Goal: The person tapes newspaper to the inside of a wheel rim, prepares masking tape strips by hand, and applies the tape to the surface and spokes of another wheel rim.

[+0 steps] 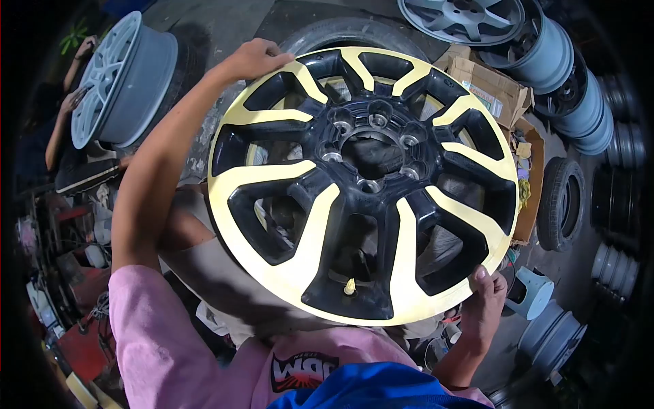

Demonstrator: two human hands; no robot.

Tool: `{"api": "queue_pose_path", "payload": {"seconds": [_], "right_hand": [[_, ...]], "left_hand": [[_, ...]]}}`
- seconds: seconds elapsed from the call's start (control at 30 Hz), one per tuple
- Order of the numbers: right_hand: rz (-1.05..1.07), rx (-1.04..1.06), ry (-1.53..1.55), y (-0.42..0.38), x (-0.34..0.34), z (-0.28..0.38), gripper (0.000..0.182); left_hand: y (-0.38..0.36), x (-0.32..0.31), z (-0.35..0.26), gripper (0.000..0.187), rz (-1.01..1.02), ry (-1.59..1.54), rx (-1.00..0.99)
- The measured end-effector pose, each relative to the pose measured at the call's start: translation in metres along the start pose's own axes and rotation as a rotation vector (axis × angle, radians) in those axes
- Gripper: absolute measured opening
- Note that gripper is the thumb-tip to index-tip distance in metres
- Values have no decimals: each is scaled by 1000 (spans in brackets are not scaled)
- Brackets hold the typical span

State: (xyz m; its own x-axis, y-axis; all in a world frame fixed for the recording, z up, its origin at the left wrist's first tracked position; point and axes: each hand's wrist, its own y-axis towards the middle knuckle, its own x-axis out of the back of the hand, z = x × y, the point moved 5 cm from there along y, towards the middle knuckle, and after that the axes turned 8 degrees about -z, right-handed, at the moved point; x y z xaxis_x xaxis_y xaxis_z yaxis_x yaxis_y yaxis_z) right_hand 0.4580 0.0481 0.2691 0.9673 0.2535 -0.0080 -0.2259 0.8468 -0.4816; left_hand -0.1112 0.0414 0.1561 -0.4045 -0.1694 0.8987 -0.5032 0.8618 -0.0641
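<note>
The left hand (253,60) is curling over the top-left rim of the wheel (361,184), and the right hand (485,300) is gripping its lower-right rim, holding it above the lap. It looks heavy, stiff, smooth; opposite rim edges suit gripping.

right hand (485,300) fingers behind wheel rim (286,273)

Counting the wheels, tyres and hands in view

Two hands, left (255,58) and right (485,300), are gripping one black-and-yellow wheel (361,184), which is showing five lug holes. One grey rim (119,82) is standing at the far left, another grey rim (463,17) is lying at the top, one tyre (562,203) is leaning at the right, and one cardboard box (487,85) is sitting open.
</note>
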Motion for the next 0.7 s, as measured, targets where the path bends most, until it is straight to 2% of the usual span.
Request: {"api": "queue_pose_path", "payload": {"seconds": [0.03, 0.07, 0.2, 0.27, 0.33, 0.47, 0.5, 0.67, 0.7], "right_hand": [[-49, 59, -82, 1, 16, -13, 27], [-96, 119, -165, 1, 28, -20, 25], [-130, 29, -221, -11, 16, -17, 19], [-90, -56, -125, -18, 15, -22, 21], [-143, 12, -103, -18, 14, -27, 23], [-141, 66, -130, -20, 10, -24, 22], [-140, 42, -130, -22, 10, -26, 21], [-141, 55, -203, -26, 17, -34, 18], [-119, 138, -189, -23, 19, -36, 18]], "left_hand": [[3, -9, -3, 59, 90, -64, 14], [5, -13, -5, 59, 92, -62, 17], [13, -31, -16, 59, 63, -22, -5], [17, -42, -24, 60, 82, -24, -1], [16, -46, -30, 62, -22, 27, -60], [19, -49, -28, 65, -60, 55, -64], [19, -45, -33, 75, 18, 84, 10], [15, -33, -40, 76, -38, 22, 12], [16, -29, -41, 74, -53, 27, 22]]}}
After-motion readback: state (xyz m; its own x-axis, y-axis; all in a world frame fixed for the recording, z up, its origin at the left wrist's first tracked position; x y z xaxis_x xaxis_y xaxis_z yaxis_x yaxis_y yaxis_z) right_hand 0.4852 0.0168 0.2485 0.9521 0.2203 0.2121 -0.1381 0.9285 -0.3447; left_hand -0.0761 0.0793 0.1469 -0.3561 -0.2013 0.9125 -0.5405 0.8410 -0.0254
